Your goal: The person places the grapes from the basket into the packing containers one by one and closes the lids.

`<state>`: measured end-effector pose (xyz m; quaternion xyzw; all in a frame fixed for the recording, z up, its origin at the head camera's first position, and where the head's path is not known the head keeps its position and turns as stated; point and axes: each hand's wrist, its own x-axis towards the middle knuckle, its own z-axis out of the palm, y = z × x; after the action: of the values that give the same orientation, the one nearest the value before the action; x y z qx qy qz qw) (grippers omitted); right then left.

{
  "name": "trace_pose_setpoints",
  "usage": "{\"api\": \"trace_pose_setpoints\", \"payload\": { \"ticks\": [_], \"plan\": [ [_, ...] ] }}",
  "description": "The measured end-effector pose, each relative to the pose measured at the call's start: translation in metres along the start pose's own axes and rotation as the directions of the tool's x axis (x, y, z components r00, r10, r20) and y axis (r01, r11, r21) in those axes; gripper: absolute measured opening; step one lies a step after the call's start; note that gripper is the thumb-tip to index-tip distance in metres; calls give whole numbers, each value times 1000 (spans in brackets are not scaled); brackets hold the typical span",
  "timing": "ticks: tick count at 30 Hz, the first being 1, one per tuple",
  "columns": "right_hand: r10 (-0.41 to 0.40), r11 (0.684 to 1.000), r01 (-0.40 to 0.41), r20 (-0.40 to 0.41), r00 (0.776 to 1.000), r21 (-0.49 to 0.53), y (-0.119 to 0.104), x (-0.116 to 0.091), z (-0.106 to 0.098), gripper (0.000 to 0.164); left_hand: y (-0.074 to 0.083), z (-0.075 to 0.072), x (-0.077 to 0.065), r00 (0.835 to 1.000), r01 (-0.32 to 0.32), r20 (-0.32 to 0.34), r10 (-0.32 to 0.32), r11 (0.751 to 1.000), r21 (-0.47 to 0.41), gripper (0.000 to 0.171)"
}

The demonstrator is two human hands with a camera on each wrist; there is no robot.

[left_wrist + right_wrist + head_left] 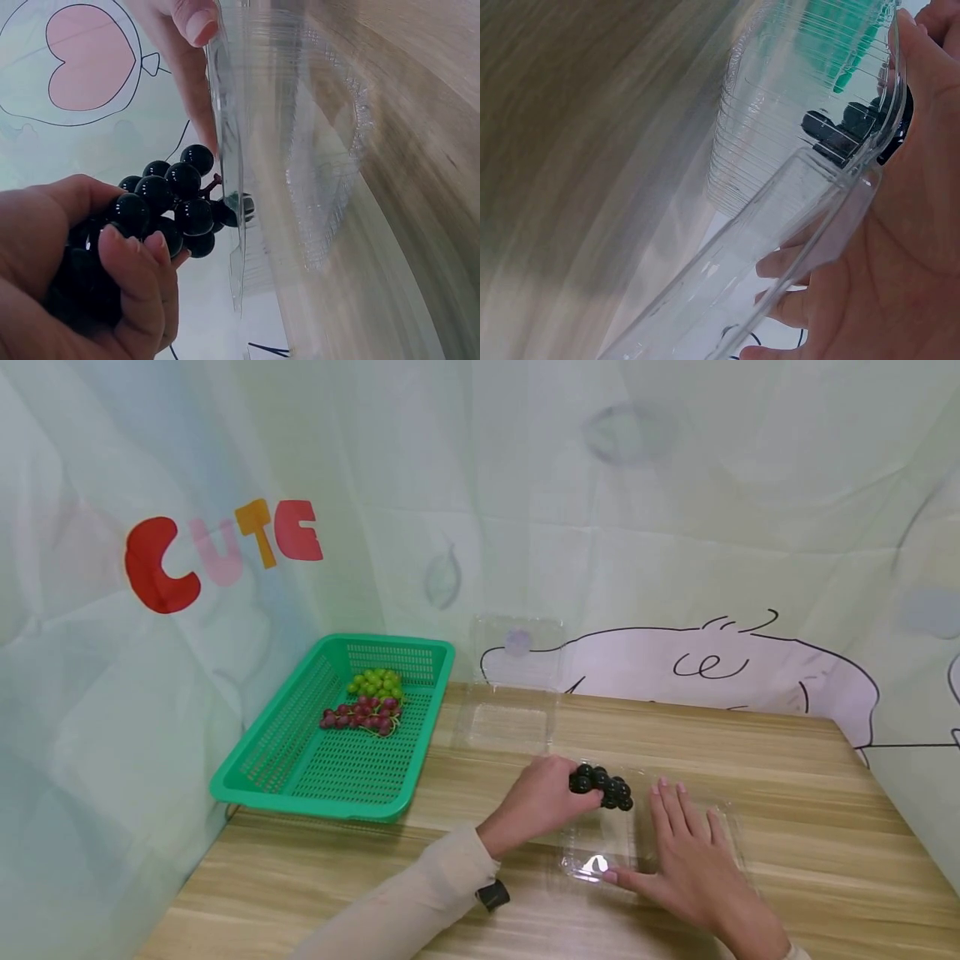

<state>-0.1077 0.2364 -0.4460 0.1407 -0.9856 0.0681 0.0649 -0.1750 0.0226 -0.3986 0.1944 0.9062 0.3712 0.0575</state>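
My left hand (542,803) grips a bunch of black grapes (602,785) over the far part of a clear plastic clamshell box (600,839). In the left wrist view the fingers curl round the bunch (184,196), and its stem end is at the rim of the box (232,150). My right hand (693,864) lies spread on the box's opened lid at the right, thumb toward the near rim. Through the clear wall in the right wrist view, dark grapes (844,131) show beyond the box's ribbed side (742,142).
A green plastic basket (318,789) stands at the left with green grapes (377,683) and red grapes (362,717) in it. Another clear box (510,727) stands open at the back, against the printed cloth wall (450,485). All rest on a wood-grain table (810,827).
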Motion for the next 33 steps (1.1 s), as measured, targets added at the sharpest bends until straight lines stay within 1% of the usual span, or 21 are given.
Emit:
{"api": "trace_pose_setpoints", "payload": {
  "ticks": [5, 9, 13, 19, 24, 27, 33],
  "plan": [
    [0, 1000, 0, -3, 1000, -4, -1, 0, -1, 122, 4, 5, 6, 1000, -22, -19, 24, 994, 108, 29],
    [-2, 1000, 2, -9, 1000, 2, -1, 1, -1, 122, 7, 11, 11, 1000, -20, -15, 22, 989, 148, 31],
    [-3, 1000, 3, -15, 1000, 11, -1, 1, -1, 123, 9, 17, 15, 1000, 1, -17, 1, 989, 150, 31],
    [1, 1000, -1, -15, 1000, 1, 0, -1, 0, 123, 13, 26, 21, 997, 74, -44, -68, 983, 170, 35],
    [3, 1000, -3, -16, 1000, 6, 0, -1, 1, 123, 16, 32, 25, 992, 127, -39, -122, 982, 140, 35],
    [8, 1000, -8, -12, 1000, 11, 0, -1, 1, 122, 18, 35, 28, 991, 130, -41, -126, 982, 135, 34],
    [6, 1000, -6, -18, 1000, 15, 0, 0, 1, 121, 19, 43, 32, 993, 119, -45, -113, 978, 169, 32]
  ]
}}
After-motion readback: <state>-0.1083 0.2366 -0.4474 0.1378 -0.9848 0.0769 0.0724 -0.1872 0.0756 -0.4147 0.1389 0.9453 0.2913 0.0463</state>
